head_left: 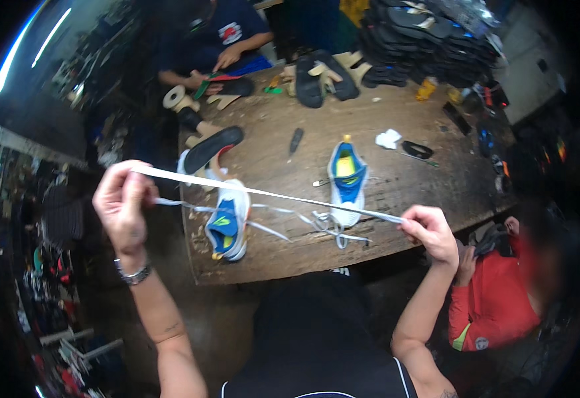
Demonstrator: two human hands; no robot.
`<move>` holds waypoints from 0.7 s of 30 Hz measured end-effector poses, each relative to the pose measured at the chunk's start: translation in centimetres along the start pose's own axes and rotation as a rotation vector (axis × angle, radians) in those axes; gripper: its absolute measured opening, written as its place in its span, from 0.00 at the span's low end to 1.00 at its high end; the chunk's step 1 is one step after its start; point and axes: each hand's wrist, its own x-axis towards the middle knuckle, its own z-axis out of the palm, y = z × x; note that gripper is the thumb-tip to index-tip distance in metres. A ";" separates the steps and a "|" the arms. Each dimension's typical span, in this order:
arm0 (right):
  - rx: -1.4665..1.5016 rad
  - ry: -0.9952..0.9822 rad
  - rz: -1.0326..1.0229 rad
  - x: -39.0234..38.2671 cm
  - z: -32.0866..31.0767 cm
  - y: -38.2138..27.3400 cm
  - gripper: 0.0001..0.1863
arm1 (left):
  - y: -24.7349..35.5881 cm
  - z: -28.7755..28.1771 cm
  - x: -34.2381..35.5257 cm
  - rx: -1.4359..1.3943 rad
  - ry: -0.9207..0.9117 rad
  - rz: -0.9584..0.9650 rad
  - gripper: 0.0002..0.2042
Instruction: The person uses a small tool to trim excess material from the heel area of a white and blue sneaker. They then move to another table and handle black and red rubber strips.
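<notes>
A flat white lace [263, 194] is stretched between my left hand [125, 199] and my right hand [429, 232], each pinching it. A length of lace also trails down from my left hand. Below the taut lace, a white and blue sneaker [230, 232] with a yellow insole lies on the wooden table [270, 252] at left. A similar sneaker [347, 186] stands right of it, toe toward me. Loose grey laces [333, 227] curl between and below the shoes.
Sandals and soles [213, 149] lie at the table's left and back [310, 79], a stack of soles [409, 46] at back right, small tools [455, 118] at right. A co-worker [223, 36] works across the table; another person in red [489, 298] is at lower right.
</notes>
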 end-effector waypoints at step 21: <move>-0.738 -0.075 0.077 6.1 16.8 16.1 0.15 | -19.5 3.1 -18.1 0.589 -0.245 -0.343 0.18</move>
